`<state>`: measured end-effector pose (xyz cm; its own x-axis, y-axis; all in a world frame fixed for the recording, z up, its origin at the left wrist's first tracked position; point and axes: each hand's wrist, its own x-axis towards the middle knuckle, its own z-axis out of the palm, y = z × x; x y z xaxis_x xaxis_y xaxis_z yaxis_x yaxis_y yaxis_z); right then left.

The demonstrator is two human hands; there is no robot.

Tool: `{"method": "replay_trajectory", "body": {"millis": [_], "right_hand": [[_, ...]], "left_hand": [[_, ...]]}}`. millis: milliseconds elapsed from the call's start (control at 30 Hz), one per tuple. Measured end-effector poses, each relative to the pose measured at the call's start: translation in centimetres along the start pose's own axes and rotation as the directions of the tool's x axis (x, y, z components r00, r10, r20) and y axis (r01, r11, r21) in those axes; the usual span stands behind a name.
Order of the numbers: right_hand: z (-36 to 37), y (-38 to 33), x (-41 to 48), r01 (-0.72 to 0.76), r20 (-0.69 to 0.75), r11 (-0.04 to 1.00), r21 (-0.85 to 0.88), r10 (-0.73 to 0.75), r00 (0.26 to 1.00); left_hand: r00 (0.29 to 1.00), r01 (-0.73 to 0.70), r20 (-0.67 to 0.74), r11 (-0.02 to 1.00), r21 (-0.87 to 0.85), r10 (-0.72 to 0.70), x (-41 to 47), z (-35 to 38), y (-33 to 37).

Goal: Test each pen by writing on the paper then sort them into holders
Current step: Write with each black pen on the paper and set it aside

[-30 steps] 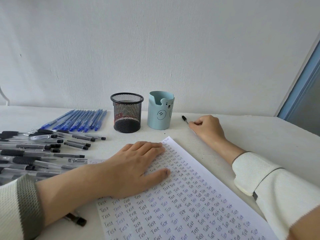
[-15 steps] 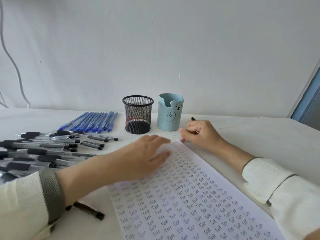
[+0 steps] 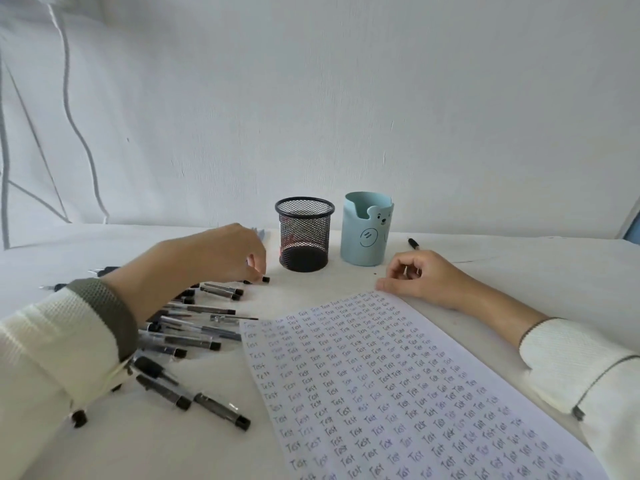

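Note:
A sheet of paper (image 3: 398, 393) covered in rows of the word "Test" lies in front of me. Behind it stand a black mesh holder (image 3: 304, 233) and a light blue bear holder (image 3: 367, 230). Several black pens (image 3: 187, 337) lie scattered to the left. My left hand (image 3: 221, 252) reaches over them, fingertips curled down and pinching a black-capped pen (image 3: 265, 279) beside the mesh holder. My right hand (image 3: 422, 275) rests loosely curled at the paper's far corner and holds nothing. A single black pen (image 3: 414, 243) lies just behind it.
The blue pens (image 3: 260, 233) are almost wholly hidden behind my left hand. A white wall rises right behind the holders. A grey cable (image 3: 81, 140) hangs down the wall at the left. The white table (image 3: 519, 271) stretches to the right.
My left hand has lifted off the paper and swung left and forward over the black pens. My right hand has drawn back to the paper's corner. The view has shifted left.

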<state>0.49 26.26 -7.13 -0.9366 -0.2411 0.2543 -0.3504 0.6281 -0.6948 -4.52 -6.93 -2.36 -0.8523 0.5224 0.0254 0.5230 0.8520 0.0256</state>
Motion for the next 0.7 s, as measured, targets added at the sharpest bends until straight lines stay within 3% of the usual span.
{"method": "replay_trajectory", "body": {"millis": [133,233,300,367,467,567,633,700], "right_hand": [[0.0,0.0,0.0,-0.009,-0.001,1.000,-0.004,0.009,1.000],[0.0,-0.1,0.0,-0.013,0.000,1.000,-0.025,0.013,1.000],[0.1,0.0,-0.1,0.006,-0.015,0.999,-0.039,-0.006,1.000],[0.2,0.0,-0.2,0.071,-0.067,0.985,-0.157,-0.082,0.994],[0.4,-0.4,-0.2,0.234,-0.104,0.811,-0.536,-0.338,0.935],[0.9,-1.9,-0.1,0.448,0.055,0.670,-0.592,-0.521,0.852],[1.5,-2.5,0.1,0.592,0.161,0.504,-0.629,-0.661,0.733],[1.8,-3.1,0.3,0.662,0.231,0.376,-0.648,-0.731,0.642]], "left_hand": [[0.992,-0.053,-0.118,0.996,-0.067,0.044,-0.5,0.1,3.0],[0.942,-0.270,-0.232,0.959,-0.092,0.243,-1.8,0.4,8.5],[0.894,-0.409,-0.229,0.910,-0.066,0.385,-2.9,1.4,11.4],[0.851,-0.489,-0.258,0.869,-0.071,0.458,-3.4,2.8,12.5],[0.798,-0.546,-0.366,0.832,-0.100,0.479,-3.7,4.1,12.7],[0.713,-0.589,-0.489,0.808,-0.027,0.503,-4.0,3.9,12.9],[0.653,-0.609,-0.520,0.790,0.072,0.551,-4.2,3.8,13.0],[0.649,-0.601,-0.518,0.793,0.101,0.558,-4.2,3.7,13.0]]}}
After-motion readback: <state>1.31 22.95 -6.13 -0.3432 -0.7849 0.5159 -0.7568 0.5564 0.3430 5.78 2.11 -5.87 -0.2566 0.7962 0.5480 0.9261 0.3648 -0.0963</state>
